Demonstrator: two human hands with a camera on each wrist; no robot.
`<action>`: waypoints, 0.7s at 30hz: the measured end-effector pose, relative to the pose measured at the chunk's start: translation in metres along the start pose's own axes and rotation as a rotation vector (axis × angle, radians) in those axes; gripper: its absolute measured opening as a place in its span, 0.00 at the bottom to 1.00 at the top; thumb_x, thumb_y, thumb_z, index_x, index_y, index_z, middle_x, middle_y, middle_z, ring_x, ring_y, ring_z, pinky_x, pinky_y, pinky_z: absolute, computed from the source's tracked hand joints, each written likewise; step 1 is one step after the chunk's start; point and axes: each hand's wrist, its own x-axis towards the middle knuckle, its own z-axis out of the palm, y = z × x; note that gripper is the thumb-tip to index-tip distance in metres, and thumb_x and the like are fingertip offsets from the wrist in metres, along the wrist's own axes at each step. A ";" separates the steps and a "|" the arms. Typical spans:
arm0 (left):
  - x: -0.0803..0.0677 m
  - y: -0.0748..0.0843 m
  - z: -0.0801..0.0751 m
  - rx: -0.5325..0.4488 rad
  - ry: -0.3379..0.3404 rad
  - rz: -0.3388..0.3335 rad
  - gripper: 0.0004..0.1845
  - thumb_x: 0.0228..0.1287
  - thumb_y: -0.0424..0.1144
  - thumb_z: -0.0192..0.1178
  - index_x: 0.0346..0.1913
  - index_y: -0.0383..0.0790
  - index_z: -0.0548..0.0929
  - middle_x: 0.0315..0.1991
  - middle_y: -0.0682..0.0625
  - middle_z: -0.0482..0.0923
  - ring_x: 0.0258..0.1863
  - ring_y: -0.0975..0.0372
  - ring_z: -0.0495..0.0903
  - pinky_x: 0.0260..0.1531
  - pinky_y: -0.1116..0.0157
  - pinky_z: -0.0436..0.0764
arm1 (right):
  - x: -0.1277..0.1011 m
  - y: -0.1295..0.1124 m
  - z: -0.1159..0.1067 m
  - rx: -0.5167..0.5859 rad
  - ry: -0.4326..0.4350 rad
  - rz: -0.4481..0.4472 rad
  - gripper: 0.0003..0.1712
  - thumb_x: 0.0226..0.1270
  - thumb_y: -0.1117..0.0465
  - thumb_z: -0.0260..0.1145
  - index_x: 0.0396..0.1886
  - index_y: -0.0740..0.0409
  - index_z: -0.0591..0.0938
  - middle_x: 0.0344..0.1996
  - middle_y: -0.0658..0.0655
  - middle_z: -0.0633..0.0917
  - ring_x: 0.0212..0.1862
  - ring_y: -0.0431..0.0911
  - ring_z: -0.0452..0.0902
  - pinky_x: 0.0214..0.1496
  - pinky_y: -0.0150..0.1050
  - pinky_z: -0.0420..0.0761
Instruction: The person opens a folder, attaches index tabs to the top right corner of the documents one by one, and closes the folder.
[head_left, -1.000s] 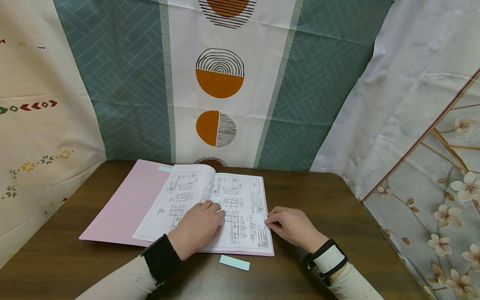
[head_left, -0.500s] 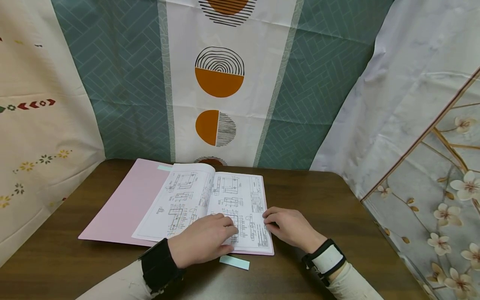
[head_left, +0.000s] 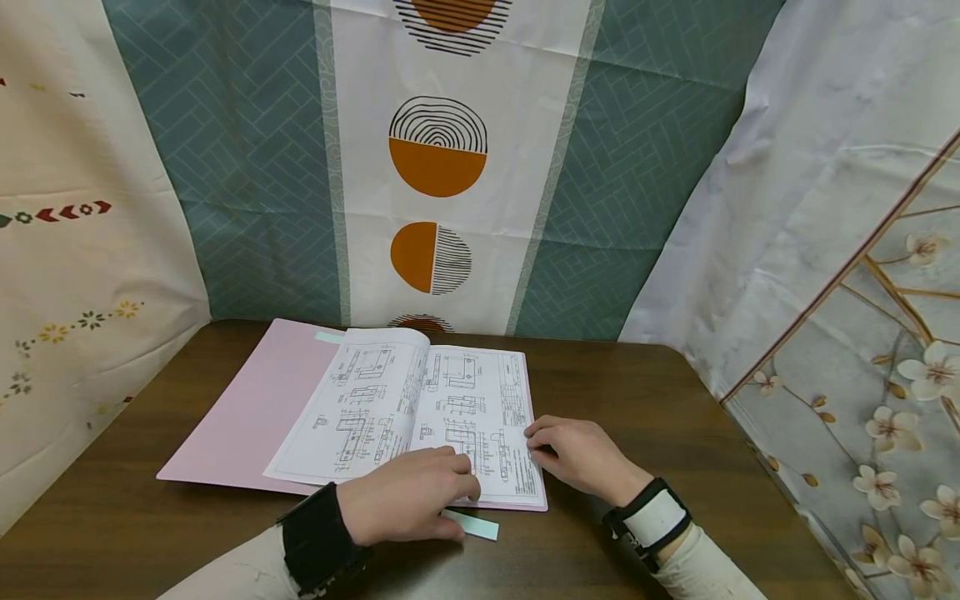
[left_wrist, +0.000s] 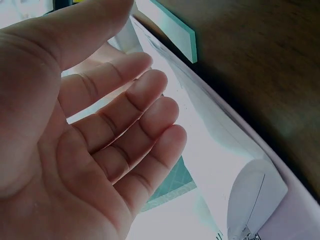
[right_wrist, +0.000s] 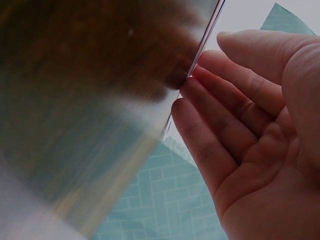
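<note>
Far left on the dark brown wooden table (head_left: 645, 400) lies the open pale pink paper folder (head_left: 247, 408), its cover spread flat, with a stack of white sheets printed with black technical drawings (head_left: 420, 408) resting on its right half and one page arching up near the middle. Next over, the left hand (head_left: 408, 504) sits at the near edge of the papers — fingers long and relaxed, slightly spread in the left wrist view, gripping nothing. It partly covers the small mint-green rectangular strip (head_left: 474, 525) lying flat on the table just in front of the folder's near edge; whether the fingertips actually touch the strip I can't tell, since the head view hides the contact. Further right, the right hand (head_left: 581, 454) has its fingers (right_wrist: 210, 135) straight and close together, tips against the right edge of the sheets, steadying them rather than pinching.

My read: the pages are opened to the spot that's wanted and the step in hand is going for that green strip. The next move probably calls for a fine pinch — it's thin and flat on the wood, so a fingertip has to get under an edge — while the right hand pins the paper
</note>
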 end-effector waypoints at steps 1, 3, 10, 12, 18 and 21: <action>0.000 0.000 0.001 0.005 0.000 0.005 0.18 0.63 0.54 0.83 0.50 0.51 0.91 0.39 0.63 0.79 0.41 0.68 0.75 0.45 0.70 0.77 | 0.000 0.000 0.000 0.001 -0.001 0.001 0.09 0.72 0.60 0.80 0.50 0.52 0.95 0.55 0.51 0.91 0.51 0.46 0.88 0.58 0.47 0.88; 0.000 0.001 0.002 0.020 -0.002 0.014 0.18 0.63 0.54 0.83 0.49 0.52 0.90 0.38 0.64 0.77 0.40 0.68 0.74 0.44 0.70 0.75 | 0.000 0.000 0.000 0.003 -0.001 0.001 0.09 0.72 0.60 0.80 0.50 0.52 0.95 0.56 0.51 0.91 0.52 0.46 0.88 0.58 0.47 0.88; 0.002 0.004 0.006 0.055 -0.024 0.000 0.16 0.64 0.55 0.82 0.46 0.53 0.89 0.35 0.64 0.74 0.38 0.68 0.73 0.41 0.71 0.74 | -0.001 -0.001 -0.002 0.002 0.002 -0.004 0.09 0.72 0.60 0.80 0.50 0.52 0.95 0.55 0.51 0.91 0.51 0.46 0.88 0.57 0.47 0.88; 0.002 0.004 0.008 0.061 -0.028 -0.007 0.16 0.63 0.55 0.82 0.46 0.53 0.89 0.35 0.64 0.74 0.37 0.68 0.73 0.40 0.71 0.74 | -0.002 -0.001 -0.002 0.001 0.004 -0.006 0.09 0.72 0.60 0.80 0.49 0.52 0.95 0.55 0.52 0.91 0.51 0.46 0.88 0.57 0.47 0.88; 0.003 0.003 0.010 0.078 -0.029 -0.015 0.16 0.62 0.53 0.83 0.46 0.53 0.89 0.35 0.64 0.74 0.36 0.68 0.72 0.39 0.71 0.74 | -0.002 -0.002 -0.002 -0.002 0.005 -0.004 0.09 0.72 0.60 0.80 0.49 0.52 0.95 0.55 0.52 0.91 0.50 0.46 0.88 0.57 0.47 0.89; 0.003 0.003 0.011 0.082 -0.028 -0.015 0.15 0.62 0.53 0.84 0.44 0.53 0.89 0.34 0.64 0.74 0.35 0.68 0.72 0.38 0.71 0.74 | -0.002 -0.002 -0.002 0.001 0.007 -0.006 0.09 0.72 0.60 0.80 0.49 0.52 0.95 0.55 0.52 0.91 0.50 0.46 0.88 0.57 0.47 0.89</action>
